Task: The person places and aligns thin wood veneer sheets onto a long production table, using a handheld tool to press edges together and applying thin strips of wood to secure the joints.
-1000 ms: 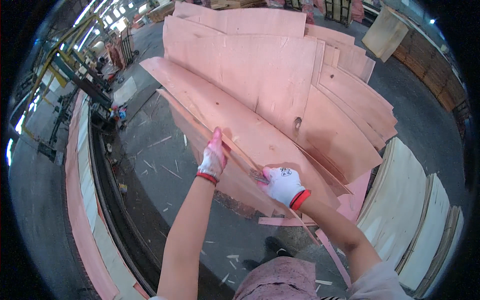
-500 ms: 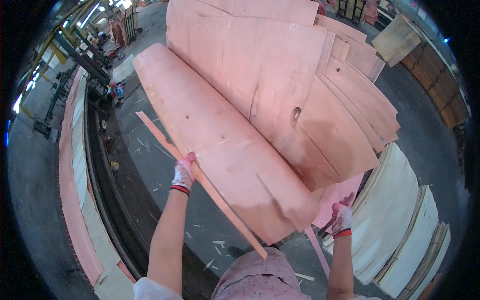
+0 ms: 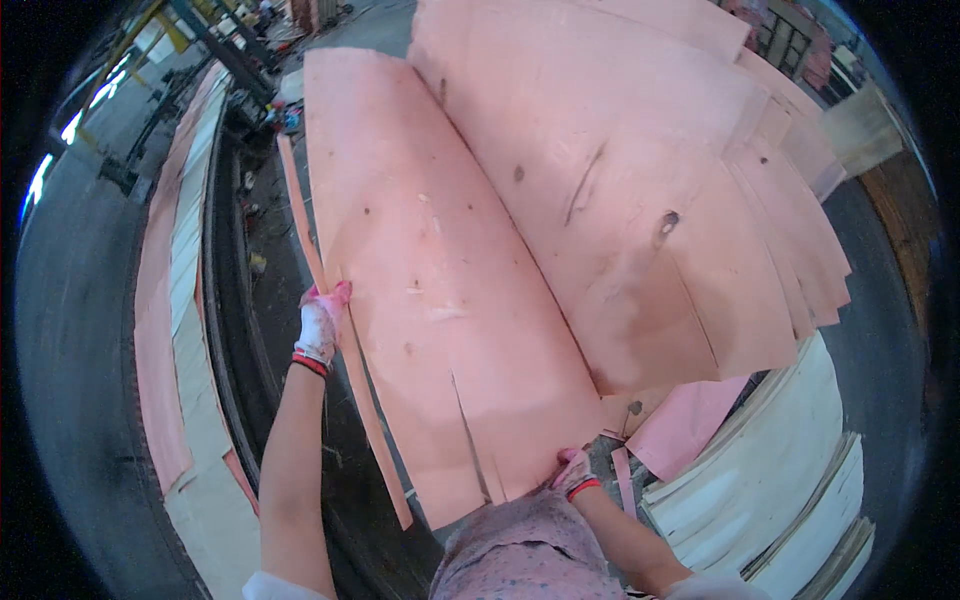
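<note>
A large pink wood veneer sheet (image 3: 420, 240) is folded or rolled over in front of me, with knots and a split at its near end. My left hand (image 3: 322, 325), in a stained white glove with a red cuff, is closed on the sheet's left edge. A narrow pink veneer strip (image 3: 368, 420) runs along that edge through the same grip. At the near end, close to my body, my right hand (image 3: 574, 470) is closed on the sheet's lower edge; its fingers are partly hidden. Behind lies a fanned stack of pink veneer sheets (image 3: 620, 170).
White veneer sheets (image 3: 770, 450) lie stacked at the lower right, beside a smaller pink piece (image 3: 690, 425). Along the left runs a dark track (image 3: 225, 290), with a long row of pink and white veneer (image 3: 165, 350) beyond it. Brown stacked boards (image 3: 900, 220) stand at far right.
My right hand has moved left from beside the stack onto the sheet's near edge. My left hand has shifted left with the sheet and strip, and the sheet has swung more upright in view.
</note>
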Tool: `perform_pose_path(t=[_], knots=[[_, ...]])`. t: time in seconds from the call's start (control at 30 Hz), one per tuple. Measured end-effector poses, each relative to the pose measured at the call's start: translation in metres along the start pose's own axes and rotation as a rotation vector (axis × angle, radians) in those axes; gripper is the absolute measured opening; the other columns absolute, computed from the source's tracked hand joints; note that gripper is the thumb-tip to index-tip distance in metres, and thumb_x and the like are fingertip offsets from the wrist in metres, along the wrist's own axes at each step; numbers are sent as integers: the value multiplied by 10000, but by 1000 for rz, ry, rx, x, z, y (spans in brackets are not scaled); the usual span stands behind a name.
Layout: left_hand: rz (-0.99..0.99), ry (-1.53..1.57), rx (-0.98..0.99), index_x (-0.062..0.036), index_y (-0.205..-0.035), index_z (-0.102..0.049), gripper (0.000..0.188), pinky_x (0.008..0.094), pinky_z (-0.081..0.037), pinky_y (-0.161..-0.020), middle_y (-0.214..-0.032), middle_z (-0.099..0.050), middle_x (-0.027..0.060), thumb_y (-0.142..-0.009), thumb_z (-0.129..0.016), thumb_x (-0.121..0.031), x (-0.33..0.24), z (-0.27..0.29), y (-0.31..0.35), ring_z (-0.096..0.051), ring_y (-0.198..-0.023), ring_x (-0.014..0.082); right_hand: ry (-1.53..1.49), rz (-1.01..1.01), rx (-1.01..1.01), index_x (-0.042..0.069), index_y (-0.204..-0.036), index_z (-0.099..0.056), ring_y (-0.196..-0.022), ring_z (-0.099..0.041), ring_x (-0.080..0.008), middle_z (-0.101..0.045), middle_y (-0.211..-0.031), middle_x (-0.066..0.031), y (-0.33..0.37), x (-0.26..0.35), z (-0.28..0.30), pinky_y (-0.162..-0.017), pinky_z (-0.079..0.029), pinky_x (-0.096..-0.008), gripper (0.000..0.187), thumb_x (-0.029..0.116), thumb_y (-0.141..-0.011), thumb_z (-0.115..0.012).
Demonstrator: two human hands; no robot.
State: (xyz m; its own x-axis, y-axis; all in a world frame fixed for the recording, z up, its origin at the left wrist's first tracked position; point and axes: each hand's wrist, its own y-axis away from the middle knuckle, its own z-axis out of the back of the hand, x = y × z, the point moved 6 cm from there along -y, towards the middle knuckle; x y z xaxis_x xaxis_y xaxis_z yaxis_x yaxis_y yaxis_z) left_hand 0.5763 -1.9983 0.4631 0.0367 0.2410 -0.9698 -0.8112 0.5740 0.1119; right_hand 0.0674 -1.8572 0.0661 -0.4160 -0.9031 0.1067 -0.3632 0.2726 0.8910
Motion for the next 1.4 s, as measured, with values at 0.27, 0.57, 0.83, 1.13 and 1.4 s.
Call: perform_pose_path(t=[0.27,0.57,0.83,1.13,1.4], knots=[[-72,-131,-27,-21,-935,-641,189,262,-449,-549,-743,-616,3,-805,-690,-149,-90,55,39,-539,-598,103,-25,-303,4,47,-808,-540,-855,-560,-347,-586,-913,-155,38,-128,-75,-821,-461,-501,245,236,-813,-384],[-153,-84,92,37,-1123,-507,665,345,-458,-934,-970,-616,117,-831,-612,-552,-77,156,90,-588,-893,191,128,-711,345,-48,-1168,-508,-1158,-483,-344,-539,-1223,-187,84,-216,-100,-1029,-368,-470,463,246,-840,-367],[-158,150,-66,15,-1211,-438,587,389,-409,-1012,-1068,-613,185,-903,-540,-473,-91,207,172,-580,-1080,272,481,-639,633,-11,-1143,-573,-1106,-540,-295,-594,-1161,-151,49,-207,-89,-979,-427,-402,430,266,-867,-395],[-442,355,-403,0,-1188,-498,539,336,-466,-925,-1080,-614,131,-888,-587,-439,-132,369,357,-602,-1009,232,476,-598,799,8,-1215,-523,-1139,-517,-315,-559,-1225,-140,119,-261,-202,-1010,-393,-449,466,309,-890,-379],[-308,-175,-979,13,-1141,-559,344,322,-464,-932,-1126,-626,131,-947,-494,-263,-112,525,503,-604,-1024,208,521,-550,895,21,-1242,-517,-1163,-502,-334,-549,-1255,-139,154,-368,-298,-1004,-396,-478,463,224,-840,-410]])
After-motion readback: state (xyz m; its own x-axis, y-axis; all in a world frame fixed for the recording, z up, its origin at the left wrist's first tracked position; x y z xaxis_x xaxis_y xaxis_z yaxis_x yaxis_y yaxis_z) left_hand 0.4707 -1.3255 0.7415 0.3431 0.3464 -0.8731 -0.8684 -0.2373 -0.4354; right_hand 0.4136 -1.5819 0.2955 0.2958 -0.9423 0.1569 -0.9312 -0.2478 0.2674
